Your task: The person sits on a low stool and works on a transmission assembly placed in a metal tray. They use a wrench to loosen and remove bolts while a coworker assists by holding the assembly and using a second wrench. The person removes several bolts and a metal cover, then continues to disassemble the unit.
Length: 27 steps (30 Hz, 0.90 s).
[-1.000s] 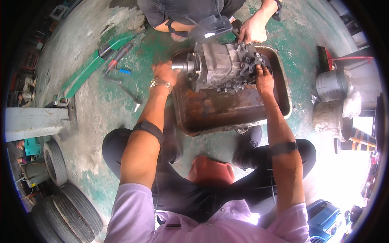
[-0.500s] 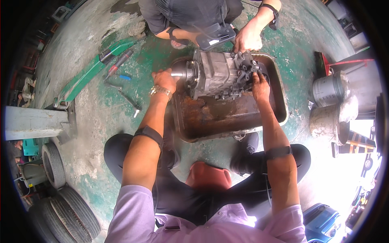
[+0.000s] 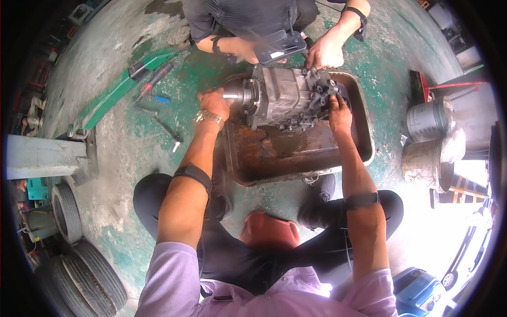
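Observation:
A grey metal gearbox (image 3: 285, 92) lies on its side across the far part of a rusty, oil-stained metal pan (image 3: 285, 164). My left hand (image 3: 214, 103) is closed round the end of the bright shaft (image 3: 235, 95) that sticks out on the gearbox's left. At the opposite end, my right hand (image 3: 340, 113) grips the studded, darker housing, its fingertips partly hidden among the parts. Across from me a co-worker's hand (image 3: 324, 50) touches the far right edge of the gearbox. The co-worker's other hand (image 3: 245, 50) is near its far left side, partly behind a dark phone-like device (image 3: 281, 48).
Left of the pan, a ratchet wrench (image 3: 168, 132), a red-and-black tool (image 3: 153, 82) and a green steel arm (image 3: 113, 100) lie on the floor. Tyres (image 3: 90, 280) stand lower left. Buckets (image 3: 425, 119) are at the right, and a red stool (image 3: 269, 231) is between my legs.
The co-worker's hand on the left has come up closer to the gearbox. My hands keep their places on the shaft and housing, and the view has shifted slightly.

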Available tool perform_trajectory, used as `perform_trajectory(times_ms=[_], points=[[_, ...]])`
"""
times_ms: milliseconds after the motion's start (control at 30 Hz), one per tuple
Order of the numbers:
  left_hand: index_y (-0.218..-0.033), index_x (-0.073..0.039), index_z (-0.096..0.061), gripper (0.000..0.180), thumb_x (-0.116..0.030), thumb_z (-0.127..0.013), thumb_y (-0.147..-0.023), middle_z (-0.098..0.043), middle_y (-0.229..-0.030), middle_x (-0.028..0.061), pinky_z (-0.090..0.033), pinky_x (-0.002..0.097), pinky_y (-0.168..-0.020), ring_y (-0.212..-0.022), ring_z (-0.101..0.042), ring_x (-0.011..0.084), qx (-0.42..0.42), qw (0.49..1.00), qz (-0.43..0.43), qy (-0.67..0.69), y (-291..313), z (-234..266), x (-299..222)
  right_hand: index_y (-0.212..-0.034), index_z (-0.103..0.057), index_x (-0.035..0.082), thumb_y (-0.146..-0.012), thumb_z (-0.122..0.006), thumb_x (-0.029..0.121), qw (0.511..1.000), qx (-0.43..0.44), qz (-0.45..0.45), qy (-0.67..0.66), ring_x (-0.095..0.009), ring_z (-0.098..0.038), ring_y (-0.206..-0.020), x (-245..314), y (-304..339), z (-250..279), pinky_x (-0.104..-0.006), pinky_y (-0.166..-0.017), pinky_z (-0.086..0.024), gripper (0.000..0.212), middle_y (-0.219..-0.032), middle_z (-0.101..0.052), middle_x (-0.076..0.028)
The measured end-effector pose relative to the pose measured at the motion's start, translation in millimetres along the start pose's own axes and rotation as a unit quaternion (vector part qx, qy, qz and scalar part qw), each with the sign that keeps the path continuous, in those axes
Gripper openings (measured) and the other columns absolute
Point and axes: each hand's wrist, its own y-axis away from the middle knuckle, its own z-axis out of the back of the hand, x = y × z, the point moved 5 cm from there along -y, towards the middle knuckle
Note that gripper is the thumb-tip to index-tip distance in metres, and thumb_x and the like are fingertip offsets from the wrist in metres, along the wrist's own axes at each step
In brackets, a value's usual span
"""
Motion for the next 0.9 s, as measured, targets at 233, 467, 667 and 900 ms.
perform_trajectory(times_ms=[233, 467, 667, 900], points=[[-0.108, -0.006, -0.062, 0.042, -0.034, -0.069, -0.077, -0.064, -0.099, 0.0155, -0.037, 0.0396, -0.09, -0.098, -0.055, 0.0308, -0.015, 1.0, 0.001, 0.003, 0.4, -0.1, 0.6, -0.123, -0.053, 0.006, -0.09, -0.044, 0.043, 0.999, 0.015, -0.01, -0.047, -0.041, -0.057, -0.1, 0.6, 2.8, 0.8, -0.0467, -0.088, -0.043, 0.05, -0.108, -0.059, -0.025], [-0.111, -0.001, -0.061, 0.047, -0.035, -0.067, -0.079, -0.064, -0.107, 0.0136, -0.035, 0.039, -0.093, -0.106, -0.055, 0.0271, -0.003, 1.0, -0.015, -0.003, -4.7, -8.6, 4.9, -0.117, -0.057, 0.007, -0.089, -0.045, 0.045, 1.0, -0.01, 0.007, -0.011, -0.041, -0.056, -0.101, -13.3, -7.6, -7.7, -0.0477, -0.088, -0.042, 0.049, -0.106, -0.06, -0.025], [-0.111, 0.0, -0.061, 0.048, -0.035, -0.067, -0.079, -0.063, -0.11, 0.0139, -0.035, 0.0389, -0.094, -0.108, -0.054, 0.0279, -0.013, 1.0, -0.023, -0.003, -3.3, -9.7, 5.6, -0.113, -0.06, 0.009, -0.09, -0.046, 0.044, 0.999, -0.026, 0.019, -0.013, -0.041, -0.055, -0.101, -13.8, -8.7, -8.6, -0.0479, -0.087, -0.042, 0.045, -0.106, -0.06, -0.023], [-0.112, 0.002, -0.06, 0.05, -0.035, -0.068, -0.078, -0.063, -0.107, 0.0193, -0.036, 0.0406, -0.094, -0.103, -0.057, 0.0311, -0.01, 1.0, -0.026, -0.003, -2.5, -5.2, 3.0, -0.122, -0.055, 0.005, -0.09, -0.048, 0.043, 1.0, -0.011, 0.011, -0.024, -0.038, -0.052, -0.11, -15.8, -8.9, -10.0, -0.0434, -0.093, -0.041, 0.051, -0.115, -0.057, -0.024]])
